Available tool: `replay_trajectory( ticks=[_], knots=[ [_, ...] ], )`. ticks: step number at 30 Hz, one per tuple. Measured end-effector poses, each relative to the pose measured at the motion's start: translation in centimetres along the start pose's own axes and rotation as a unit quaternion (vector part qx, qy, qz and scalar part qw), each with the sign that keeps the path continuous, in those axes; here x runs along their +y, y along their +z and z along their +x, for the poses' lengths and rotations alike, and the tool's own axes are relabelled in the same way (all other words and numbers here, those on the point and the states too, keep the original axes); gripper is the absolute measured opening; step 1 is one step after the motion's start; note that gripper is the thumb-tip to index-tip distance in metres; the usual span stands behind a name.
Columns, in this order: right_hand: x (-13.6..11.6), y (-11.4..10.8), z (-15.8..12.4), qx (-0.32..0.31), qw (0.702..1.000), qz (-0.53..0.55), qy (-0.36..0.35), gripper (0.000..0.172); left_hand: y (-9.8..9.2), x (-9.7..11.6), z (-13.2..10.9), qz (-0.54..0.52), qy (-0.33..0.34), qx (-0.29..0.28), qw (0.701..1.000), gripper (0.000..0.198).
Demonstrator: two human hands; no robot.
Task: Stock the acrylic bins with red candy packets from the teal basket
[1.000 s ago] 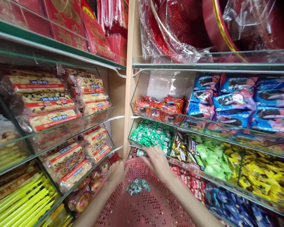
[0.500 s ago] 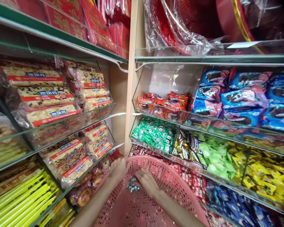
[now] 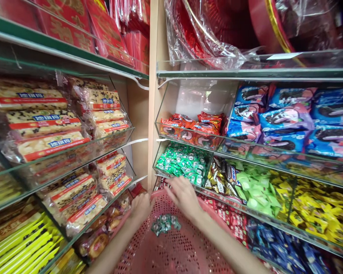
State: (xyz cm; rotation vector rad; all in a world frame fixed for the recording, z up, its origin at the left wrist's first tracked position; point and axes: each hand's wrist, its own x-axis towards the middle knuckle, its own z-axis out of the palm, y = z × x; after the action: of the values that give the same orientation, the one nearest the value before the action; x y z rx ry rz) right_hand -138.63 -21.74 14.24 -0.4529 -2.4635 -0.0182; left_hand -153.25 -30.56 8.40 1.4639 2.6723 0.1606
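My left hand point(image 3: 141, 207) is closed round the left part of the rim of a pink perforated plastic basket point(image 3: 171, 253). Over the basket's far rim is my right hand point(image 3: 183, 196), palm down with its fingers apart and nothing seen in it. It is just in front of the glass bin of green-wrapped candies point(image 3: 183, 160). A small heap of green-wrapped candies point(image 3: 165, 223) lies inside the basket, below my right hand.
Packaged snack bars point(image 3: 53, 142) fill the left shelves. On the right are red packets point(image 3: 207, 123), blue cookie packs point(image 3: 286, 116), light green packets point(image 3: 257, 190), yellow candies point(image 3: 322, 209) and dark blue ones point(image 3: 286, 243). Glass shelf edges point(image 3: 251, 74) stick out.
My right hand has moved up and forward out of the basket toward the green candies. More green candies show in the basket. The view has shifted slightly.
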Motion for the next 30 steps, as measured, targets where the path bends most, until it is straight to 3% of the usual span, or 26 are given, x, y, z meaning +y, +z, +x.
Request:
replay_trajectory(
  ticks=[4, 8, 12, 19, 23, 26, 28, 30],
  knots=[
    [2.9, -2.3, 3.4, 0.016, 0.990, -0.126, 0.062, 0.017, -0.2, 0.2, 0.0, -0.003, 0.003, -0.003, 1.000, 0.042],
    [5.0, -2.1, 5.0, -0.013, 0.972, -0.209, 0.110, 0.017, -0.3, 0.1, 0.0, -0.010, 0.005, -0.005, 1.000, 0.043],
    [5.6, -1.3, 5.3, -0.040, 0.966, -0.227, 0.121, 0.021, -0.2, -0.2, -0.1, -0.010, 0.002, 0.003, 1.000, 0.043],
    [5.9, -1.3, 5.1, -0.023, 0.972, -0.202, 0.115, 0.015, 0.1, -0.7, -0.2, -0.004, 0.002, 0.016, 1.000, 0.042],
    [5.5, -2.2, 4.9, 0.052, 0.986, -0.096, 0.127, 0.027, 0.2, -0.9, -0.2, 0.004, 0.002, 0.018, 1.000, 0.041],
    [4.3, -2.7, 4.4, 0.137, 0.977, 0.108, 0.127, 0.028, 0.4, -1.1, -0.1, 0.009, 0.010, 0.029, 0.999, 0.041],
    [3.0, -2.7, 3.9, 0.137, 0.938, 0.277, 0.154, 0.028, 0.5, -1.1, 0.0, 0.012, 0.016, 0.038, 0.999, 0.040],
    [1.6, -2.1, 3.1, 0.099, 0.879, 0.418, 0.205, 0.029, 0.6, -1.2, 0.1, 0.015, 0.019, 0.044, 0.999, 0.040]
  ],
)
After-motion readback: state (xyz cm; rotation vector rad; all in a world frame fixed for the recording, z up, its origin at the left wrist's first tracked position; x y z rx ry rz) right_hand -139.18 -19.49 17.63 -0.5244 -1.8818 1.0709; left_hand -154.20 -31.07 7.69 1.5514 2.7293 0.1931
